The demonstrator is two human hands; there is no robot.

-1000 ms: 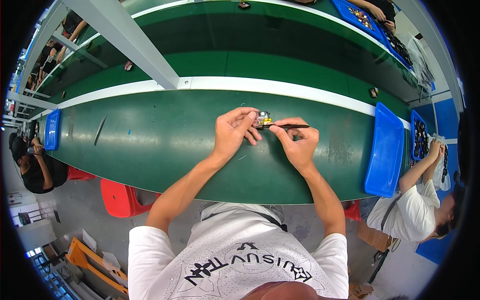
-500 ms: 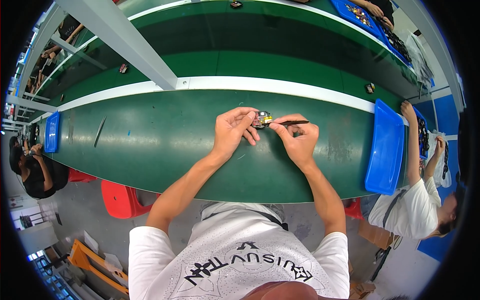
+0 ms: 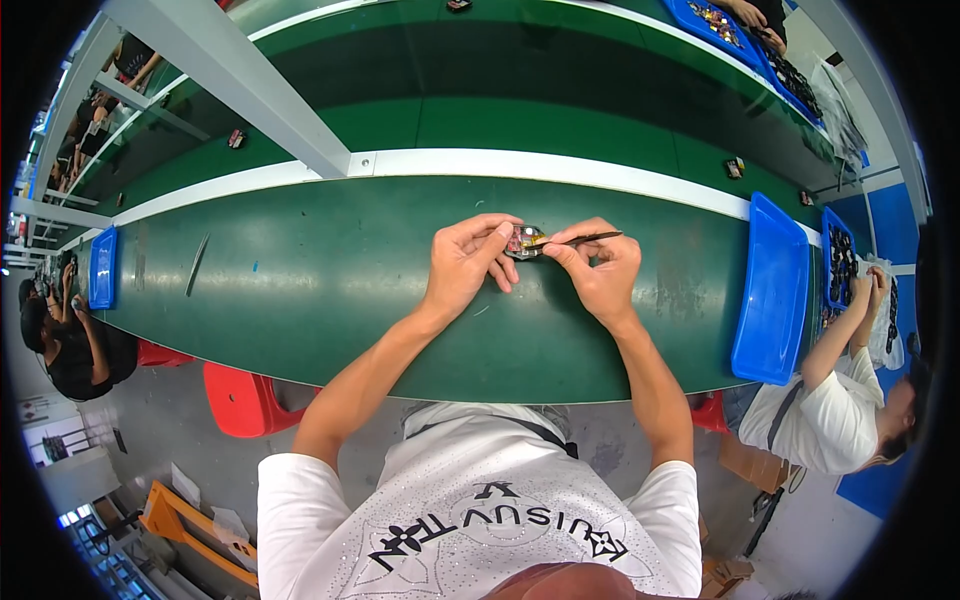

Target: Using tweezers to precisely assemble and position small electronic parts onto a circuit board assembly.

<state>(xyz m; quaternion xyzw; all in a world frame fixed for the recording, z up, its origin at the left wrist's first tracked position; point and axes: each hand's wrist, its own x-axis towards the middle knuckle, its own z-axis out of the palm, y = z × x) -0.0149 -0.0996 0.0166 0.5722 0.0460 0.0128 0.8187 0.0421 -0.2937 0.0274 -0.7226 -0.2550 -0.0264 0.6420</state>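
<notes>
Counter (image 3: 350, 290): green top, glossy, light streaks of glare, brownish scuffing right of centre. Left hand (image 3: 462, 264) holds a small electronic assembly (image 3: 523, 241), pinched between thumb and fingers, raised above the middle of the counter. Right hand (image 3: 600, 268) closed in a pinch on a slim black tool (image 3: 597, 237); its tip is at the assembly's right side, exact contact too small to tell.

Also on the counter: a thin grey strip (image 3: 198, 265) lying aslant at left, a tiny blue scrap (image 3: 255, 267) near it, a blue tray (image 3: 103, 268) at the far left, a larger blue tray (image 3: 770, 300) at the right end.

Beyond the back edge: white rail (image 3: 560, 171), grey post (image 3: 250, 80) rising beside it, then a green belt (image 3: 560, 125) carrying several small parts (image 3: 735, 168), spaced well apart.

Room: grey floor (image 3: 350, 470); red stool (image 3: 238, 400) at the front edge, left; orange forked frame (image 3: 190, 530) lower left. Co-worker in black (image 3: 75, 350) far left; co-worker in white (image 3: 830, 420) at right, both arms raised toward a plastic bag (image 3: 882, 340).
</notes>
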